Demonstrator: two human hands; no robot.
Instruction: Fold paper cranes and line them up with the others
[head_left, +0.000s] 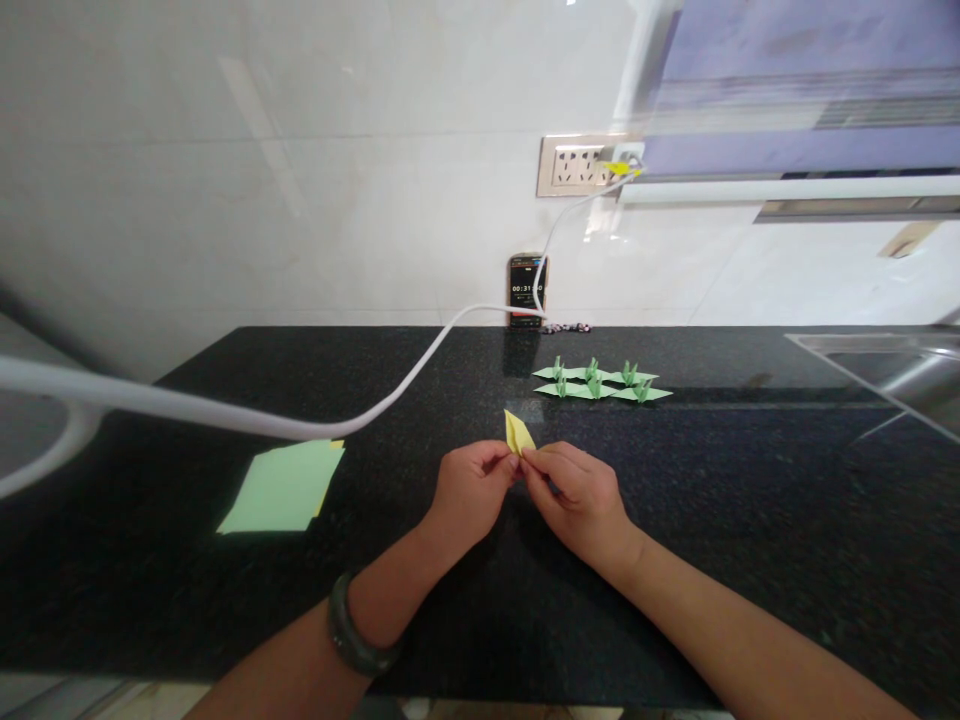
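Left hand (472, 492) and right hand (579, 492) pinch the yellow paper (519, 433) by its near end. Folded narrow, it tapers to a sharp tip toward eleven o'clock.

the left hand (472, 492) and right hand (581, 490) hide the lower end of the yellow paper (518, 434); the right edge crops the sink (915, 372); the phone (523, 275) bears illegible small print.

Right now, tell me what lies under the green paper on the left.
Yellow paper shows at the far right corner and along the right edge of the green paper; whatever else lies beneath is covered.
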